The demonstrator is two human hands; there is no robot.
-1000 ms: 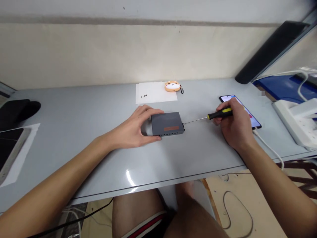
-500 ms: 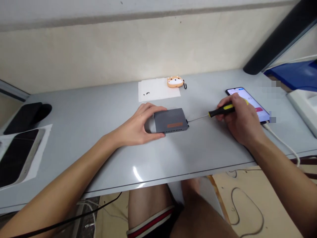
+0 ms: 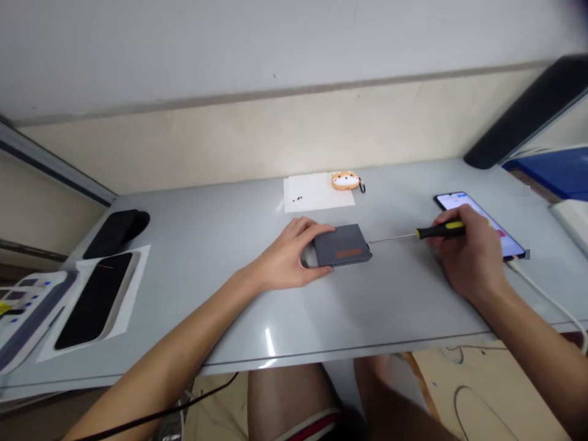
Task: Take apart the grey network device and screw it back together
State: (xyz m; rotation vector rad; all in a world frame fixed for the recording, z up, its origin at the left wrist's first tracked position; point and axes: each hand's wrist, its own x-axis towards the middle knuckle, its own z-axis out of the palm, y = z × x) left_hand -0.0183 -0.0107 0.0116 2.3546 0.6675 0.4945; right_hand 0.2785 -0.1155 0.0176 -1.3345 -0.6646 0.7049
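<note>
A small dark grey box (image 3: 342, 240) with an orange label and a row of vent holes lies on the grey table. Around its left end, my left hand (image 3: 294, 254) is closed, thumb on the near side and fingers on the far side. My right hand (image 3: 473, 251) grips a screwdriver (image 3: 438, 230) with a black and yellow handle. The thin shaft points left, and its tip is at or very near the box's right end; whether they touch I cannot tell. Behind the box, several tiny black pieces, probably screws, rest on white paper (image 3: 316, 199).
An orange animal-faced case (image 3: 345, 180) sits on the paper's corner. A lit phone (image 3: 509, 242) with a white cable lies beside my right hand. At left are a black-topped device (image 3: 96, 300), a black stand (image 3: 113, 233) and a white-and-grey device (image 3: 37, 312). The wall (image 3: 220, 147) bounds the back.
The camera view has shifted, so everything appears farther right and lower. The screwdriver lies a little flatter, its handle slightly farther from the box. My left hand keeps its hold on the box.
</note>
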